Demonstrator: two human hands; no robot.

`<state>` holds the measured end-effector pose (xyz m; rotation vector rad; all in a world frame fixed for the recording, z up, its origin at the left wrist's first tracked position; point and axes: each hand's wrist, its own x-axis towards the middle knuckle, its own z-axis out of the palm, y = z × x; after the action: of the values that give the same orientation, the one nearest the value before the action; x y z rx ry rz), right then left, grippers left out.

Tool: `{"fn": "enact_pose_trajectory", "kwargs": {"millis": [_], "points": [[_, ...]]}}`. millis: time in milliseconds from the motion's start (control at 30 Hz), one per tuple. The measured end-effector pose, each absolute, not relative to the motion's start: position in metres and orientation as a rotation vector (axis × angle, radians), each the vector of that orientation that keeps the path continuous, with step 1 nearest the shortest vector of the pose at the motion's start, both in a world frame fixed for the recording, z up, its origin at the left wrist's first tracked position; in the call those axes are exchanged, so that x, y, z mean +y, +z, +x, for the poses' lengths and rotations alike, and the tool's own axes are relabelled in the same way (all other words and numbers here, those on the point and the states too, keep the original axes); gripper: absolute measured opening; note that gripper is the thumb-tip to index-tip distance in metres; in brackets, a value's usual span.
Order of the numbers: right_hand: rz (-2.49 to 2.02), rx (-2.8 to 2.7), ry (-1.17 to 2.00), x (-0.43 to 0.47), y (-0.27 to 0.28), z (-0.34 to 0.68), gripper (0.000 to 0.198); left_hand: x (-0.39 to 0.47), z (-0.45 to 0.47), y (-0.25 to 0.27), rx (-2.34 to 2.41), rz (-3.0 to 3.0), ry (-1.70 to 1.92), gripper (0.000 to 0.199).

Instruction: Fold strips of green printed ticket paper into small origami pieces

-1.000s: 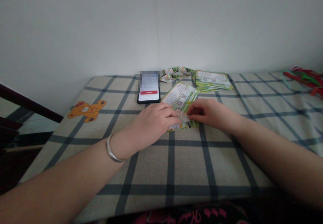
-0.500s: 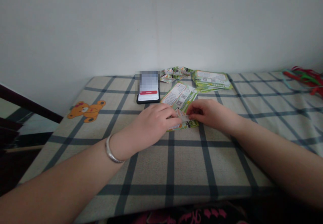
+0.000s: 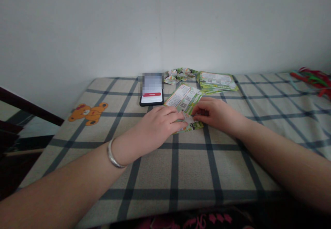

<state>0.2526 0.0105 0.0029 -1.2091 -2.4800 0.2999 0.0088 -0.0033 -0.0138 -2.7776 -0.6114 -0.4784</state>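
A green and white printed leaflet [image 3: 182, 98] lies slanted on the tablecloth, its near end folded over, with a paler strip of paper showing between my hands. My left hand [image 3: 159, 124] presses on the left of that fold, fingers bent and close together. At the right side of the fold, my right hand [image 3: 217, 113] pinches the paper between thumb and fingers. Its fingertips partly cover the crease. Behind the leaflet are several folded paper pieces [image 3: 179, 75] with the same print, and a stack of flat leaflets [image 3: 217, 81] lies to their right.
A phone [image 3: 152, 100] with a lit screen lies left of the leaflet. The checked tablecloth [image 3: 193, 167] carries an orange bear picture [image 3: 89, 113] at the left. Red and green strips [image 3: 314, 79] lie at the far right, and a white wall [image 3: 165, 25] stands behind the table.
Both hands shift only slightly at the fold; the right hand's knuckles rise a little and the left fingers spread slightly along the crease. The leaflet stays in place.
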Motion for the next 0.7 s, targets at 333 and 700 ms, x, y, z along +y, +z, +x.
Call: {"fn": "enact_pose_trajectory", "kwargs": {"millis": [333, 700], "points": [[-0.735, -2.774, 0.205, 0.001, 0.011, 0.252, 0.026, -0.001, 0.01, -0.015, -0.665, -2.844, -0.449, 0.022], [-0.717, -2.928, -0.09, -0.004, 0.015, 0.247, 0.022, 0.003, 0.009, -0.018, -0.607, -2.844, -0.411, 0.022]]}}
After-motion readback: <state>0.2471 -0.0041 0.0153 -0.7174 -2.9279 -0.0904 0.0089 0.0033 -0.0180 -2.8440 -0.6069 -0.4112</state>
